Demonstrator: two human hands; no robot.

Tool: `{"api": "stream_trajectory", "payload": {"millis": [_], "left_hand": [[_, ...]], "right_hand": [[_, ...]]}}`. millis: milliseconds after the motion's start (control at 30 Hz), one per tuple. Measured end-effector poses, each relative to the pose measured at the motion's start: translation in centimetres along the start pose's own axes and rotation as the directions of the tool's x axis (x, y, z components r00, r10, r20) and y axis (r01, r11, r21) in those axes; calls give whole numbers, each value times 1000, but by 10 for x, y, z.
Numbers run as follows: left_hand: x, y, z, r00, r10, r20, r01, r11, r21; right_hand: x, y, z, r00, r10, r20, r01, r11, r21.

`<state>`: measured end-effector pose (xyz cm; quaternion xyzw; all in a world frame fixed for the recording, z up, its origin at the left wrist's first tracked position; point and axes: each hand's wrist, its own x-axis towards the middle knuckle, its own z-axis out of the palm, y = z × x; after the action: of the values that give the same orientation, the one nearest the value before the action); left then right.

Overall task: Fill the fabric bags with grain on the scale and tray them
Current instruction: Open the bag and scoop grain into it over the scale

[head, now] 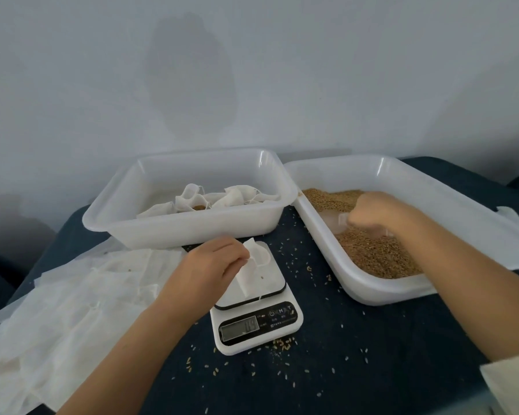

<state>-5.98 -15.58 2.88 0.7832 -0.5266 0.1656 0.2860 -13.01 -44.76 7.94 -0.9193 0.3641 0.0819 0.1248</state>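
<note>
A small white digital scale stands at the table's centre. On its platform stands an empty white fabric bag, mouth up. My left hand pinches the bag's rim and holds it open. The white tray on the right holds brown grain. My right hand is inside that tray, gripping a clear plastic scoop that dips into the grain. The white tray behind the scale holds several filled bags.
A loose pile of flat empty fabric bags covers the table's left side. Spilled grains are scattered on the dark blue tablecloth around the scale. A pale wall rises directly behind both trays.
</note>
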Motion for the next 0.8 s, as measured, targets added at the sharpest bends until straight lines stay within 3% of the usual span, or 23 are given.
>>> {"api": "stream_trajectory", "payload": {"millis": [167, 533, 700, 800], "left_hand": [[6, 1, 0, 1000, -4, -27, 4, 1000, 17], [9, -4, 4, 998, 15, -56, -15, 1000, 3], [12, -2, 7, 998, 14, -64, -15, 1000, -10], [12, -1, 8, 998, 21, -67, -22, 1000, -15]], "right_hand": [[-17, 2, -37, 1000, 22, -7, -23, 992, -126], [-34, 23, -88, 978, 78, 193, -26, 965, -262], [-37, 25, -80, 967, 99, 233, -40, 969, -244], [-34, 17, -59, 979, 65, 192, 10, 931, -366]]}}
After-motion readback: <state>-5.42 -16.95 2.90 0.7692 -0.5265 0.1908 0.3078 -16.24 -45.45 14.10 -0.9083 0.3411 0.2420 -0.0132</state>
